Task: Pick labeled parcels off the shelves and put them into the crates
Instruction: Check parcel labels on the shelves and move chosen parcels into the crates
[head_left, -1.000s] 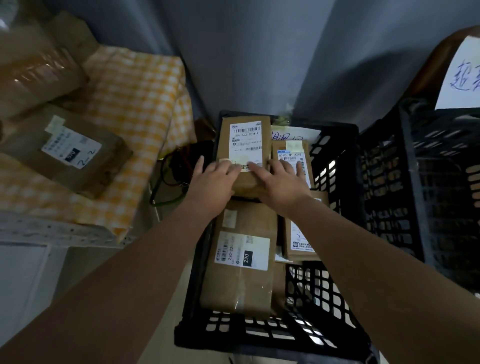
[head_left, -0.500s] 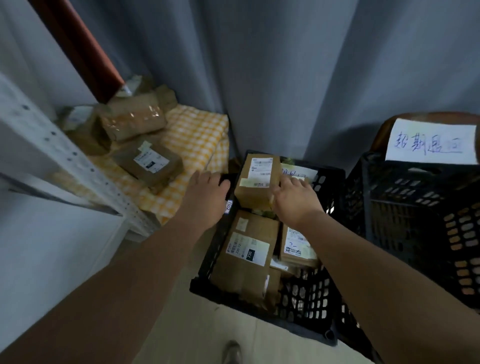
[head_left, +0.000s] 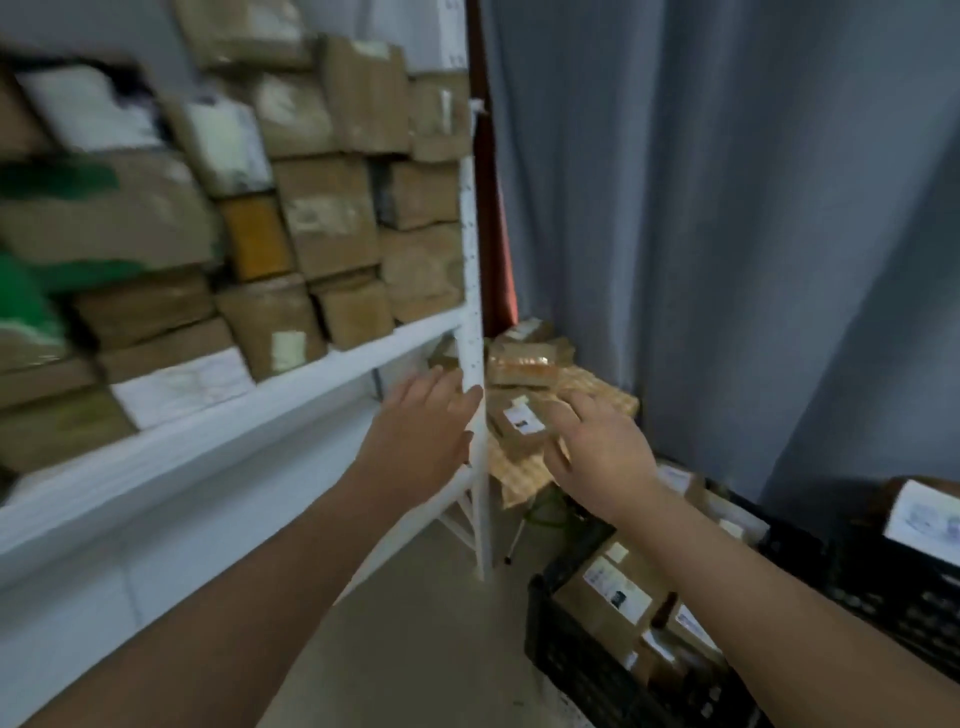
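So at this point both hands were up and empty. The left hand was open with the fingers more or less straight, right at the white post of the shelf (touching it or just in front of it, couldn't tell, the shot was blurry). The right hand was open too, fingers spread, nothing in it.

The bit that mattered for the next grab, I reckon: the small labelled parcel lay on the checked cloth of the low worktop. It was on the right-hand side of the post, just past the right hand's fingertips and a bit to their left. The post stood between it and the left hand, so the right hand was clearly nearer and had the clean line in. Its long side looked to run slantwise across in front of that hand, though I wouldn't swear to it. A couple more brown parcels were piled behind it.

The other option was the stacked boxes on the shelf, up and to the left of the left hand. Those would be that hand's job.

The black crate sat low on the right, under the right forearm, already holding several labelled packages. So whatever got picked would have to swing back down and to the right to land in there
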